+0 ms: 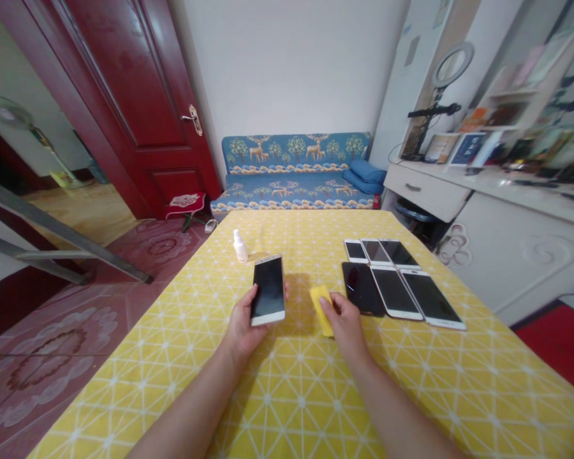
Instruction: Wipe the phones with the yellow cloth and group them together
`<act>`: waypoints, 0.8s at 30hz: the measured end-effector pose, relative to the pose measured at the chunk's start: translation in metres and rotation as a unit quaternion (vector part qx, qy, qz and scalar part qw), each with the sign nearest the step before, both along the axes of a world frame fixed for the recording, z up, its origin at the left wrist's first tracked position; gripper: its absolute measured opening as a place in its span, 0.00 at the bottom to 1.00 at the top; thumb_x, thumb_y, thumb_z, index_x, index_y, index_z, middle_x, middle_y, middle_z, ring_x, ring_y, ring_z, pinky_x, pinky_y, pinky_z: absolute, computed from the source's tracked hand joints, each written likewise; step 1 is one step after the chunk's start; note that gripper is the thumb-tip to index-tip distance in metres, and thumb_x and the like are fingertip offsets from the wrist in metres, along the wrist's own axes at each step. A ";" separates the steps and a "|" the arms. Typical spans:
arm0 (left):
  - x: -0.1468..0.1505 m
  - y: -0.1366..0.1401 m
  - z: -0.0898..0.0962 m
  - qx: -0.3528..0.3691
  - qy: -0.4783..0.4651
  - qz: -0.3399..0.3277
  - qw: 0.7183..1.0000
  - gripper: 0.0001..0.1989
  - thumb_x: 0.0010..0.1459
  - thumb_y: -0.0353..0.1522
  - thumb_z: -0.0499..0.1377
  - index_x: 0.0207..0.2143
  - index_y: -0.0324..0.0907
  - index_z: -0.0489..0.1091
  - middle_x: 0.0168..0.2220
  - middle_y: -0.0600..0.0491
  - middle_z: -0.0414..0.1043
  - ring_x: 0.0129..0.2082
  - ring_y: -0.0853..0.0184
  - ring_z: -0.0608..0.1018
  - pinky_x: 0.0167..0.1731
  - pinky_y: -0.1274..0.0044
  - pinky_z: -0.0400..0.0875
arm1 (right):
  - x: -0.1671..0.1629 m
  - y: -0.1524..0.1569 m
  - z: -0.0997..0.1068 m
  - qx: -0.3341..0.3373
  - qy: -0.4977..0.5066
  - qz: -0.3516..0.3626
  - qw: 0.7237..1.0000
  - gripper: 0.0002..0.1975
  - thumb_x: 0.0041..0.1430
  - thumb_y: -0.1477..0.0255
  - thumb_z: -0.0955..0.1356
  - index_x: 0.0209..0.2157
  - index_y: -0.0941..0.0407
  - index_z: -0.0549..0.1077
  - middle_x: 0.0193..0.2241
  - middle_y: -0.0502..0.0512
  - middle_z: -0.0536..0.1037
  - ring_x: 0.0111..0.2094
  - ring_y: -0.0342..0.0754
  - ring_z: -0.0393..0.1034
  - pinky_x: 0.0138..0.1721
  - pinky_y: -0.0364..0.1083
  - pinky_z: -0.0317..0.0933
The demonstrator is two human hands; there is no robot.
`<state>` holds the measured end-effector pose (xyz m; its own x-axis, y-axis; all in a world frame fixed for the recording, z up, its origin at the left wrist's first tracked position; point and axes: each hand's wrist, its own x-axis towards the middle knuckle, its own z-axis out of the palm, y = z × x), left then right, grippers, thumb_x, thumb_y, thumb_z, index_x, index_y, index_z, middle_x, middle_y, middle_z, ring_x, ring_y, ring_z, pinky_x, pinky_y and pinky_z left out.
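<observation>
My left hand [245,322] is closed around a white-framed smartphone [268,290], its dark screen tilted up toward me. The thumb lies along the near left edge, and fingertips show at the right edge. In my right hand [344,319] a yellow sponge-like block [321,310] is pinched, thumb on its face, held apart from the phone. Just right of that hand lies a black phone [362,289] on the table. Behind the held phone stands a small white spray bottle [240,246].
Beside the black phone, several white-edged phones [397,293] lie in two rows on the yellow patterned tablecloth [172,376]. A blue sofa [296,172] stands beyond the table's far edge. To the right is a white cabinet [430,191]; a metal ladder leg [100,248] is at left.
</observation>
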<state>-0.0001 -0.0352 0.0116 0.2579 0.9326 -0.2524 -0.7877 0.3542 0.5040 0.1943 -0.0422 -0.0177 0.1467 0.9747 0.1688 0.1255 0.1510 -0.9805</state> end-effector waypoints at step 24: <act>0.063 -0.001 -0.006 -0.020 0.015 -0.136 0.990 0.23 0.63 0.43 0.47 0.40 0.34 0.73 0.33 0.44 0.78 0.31 0.63 0.79 0.35 0.71 0.73 | 0.013 0.006 0.008 0.259 -0.330 -0.039 0.907 0.13 0.64 0.70 0.62 0.45 0.52 0.77 0.31 0.53 0.71 0.34 0.46 0.66 0.35 0.46 0.62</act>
<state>0.0628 -0.0360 0.0057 0.4893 0.8190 -0.2998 -0.6455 0.5713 0.5070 0.2076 -0.0361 -0.0099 -0.0869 0.7305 0.6773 0.6896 0.5348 -0.4884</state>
